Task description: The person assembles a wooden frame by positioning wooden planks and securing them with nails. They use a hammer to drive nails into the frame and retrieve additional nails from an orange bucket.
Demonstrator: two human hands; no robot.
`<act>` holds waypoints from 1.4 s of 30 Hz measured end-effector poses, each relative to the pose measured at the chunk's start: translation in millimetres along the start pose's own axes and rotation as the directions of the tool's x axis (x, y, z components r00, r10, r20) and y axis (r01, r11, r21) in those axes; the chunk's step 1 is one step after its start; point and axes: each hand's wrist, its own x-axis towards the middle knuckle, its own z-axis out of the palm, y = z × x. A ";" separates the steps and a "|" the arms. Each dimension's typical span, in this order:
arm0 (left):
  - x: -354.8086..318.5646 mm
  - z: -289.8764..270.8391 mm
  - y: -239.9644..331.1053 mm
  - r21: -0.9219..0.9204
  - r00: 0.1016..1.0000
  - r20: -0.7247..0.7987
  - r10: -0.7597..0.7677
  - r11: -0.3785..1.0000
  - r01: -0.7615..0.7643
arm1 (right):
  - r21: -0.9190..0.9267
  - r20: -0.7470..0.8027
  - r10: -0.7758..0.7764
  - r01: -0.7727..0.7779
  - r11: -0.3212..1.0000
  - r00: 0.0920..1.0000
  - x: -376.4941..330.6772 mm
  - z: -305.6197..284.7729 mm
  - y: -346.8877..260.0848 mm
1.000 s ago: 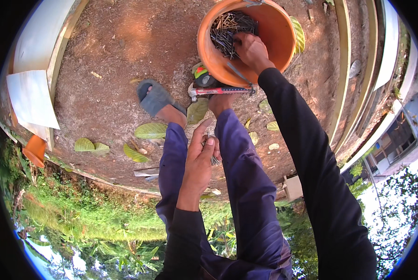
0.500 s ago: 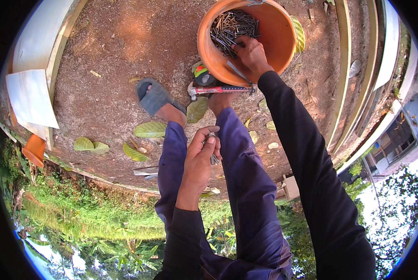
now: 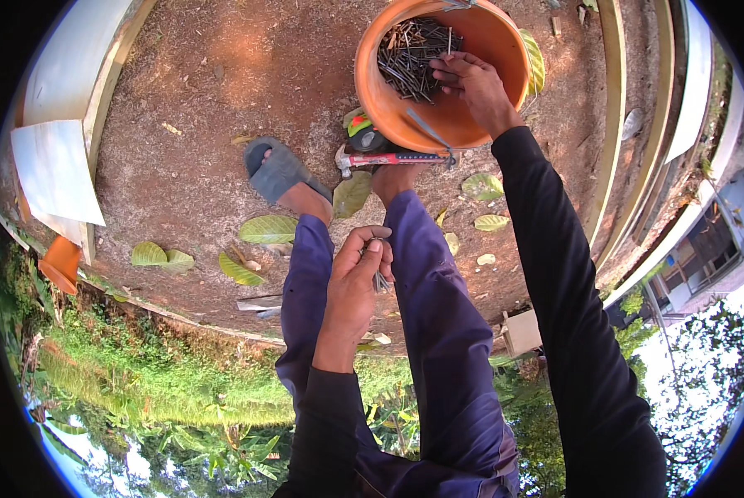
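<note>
Bare earth underfoot; right hand (image 3: 471, 87) half-curled over bucket (image 3: 388, 108) nails (image 3: 409, 58); left hand (image 3: 357, 278) fingers clasp partly hidden nails.

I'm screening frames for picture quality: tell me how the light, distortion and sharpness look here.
Head view: patchy sun and shade on the dirt; the orange bucket is evenly lit, no glare. Fisheye bends the boards at the rim; corners are black. Right hand on the nails and left hand are sharp.

Single head-worn fisheye, looking steeply down past the person's own legs to the dirt ground (image 3: 181, 124); close range, edges bend, horizon curls along the lower rim.
</note>
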 end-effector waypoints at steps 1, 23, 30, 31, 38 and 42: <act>0.0 -1.2 -1.2 -0.014 1.000 0.005 0.010 1.000 -0.010 | -0.017 -0.059 -0.005 0.004 1.000 0.998 -1.3 2.0 -1.1; 3.3 0.4 -0.8 0.022 0.999 -0.038 -0.009 1.000 0.010 | -0.514 0.179 -0.104 0.183 0.838 0.978 17.2 16.5 49.6; 5.1 4.7 4.9 -0.083 0.998 -0.057 0.036 0.996 -0.041 | -0.395 0.237 0.022 0.076 0.916 0.971 -101.7 40.0 -29.1; 1.7 3.1 5.7 -0.127 0.995 -0.085 0.053 0.990 -0.064 | -0.388 0.272 0.097 0.017 0.922 0.957 -127.1 50.5 -35.6; 2.7 3.1 0.7 0.053 0.972 -0.137 0.191 0.981 -0.186 | -0.572 0.430 0.117 0.170 0.803 0.895 -244.0 73.3 -1.0; -0.1 2.8 1.7 -0.011 0.984 -0.131 0.124 0.992 -0.126 | -0.544 0.371 0.156 0.078 0.836 0.915 -254.1 78.1 13.8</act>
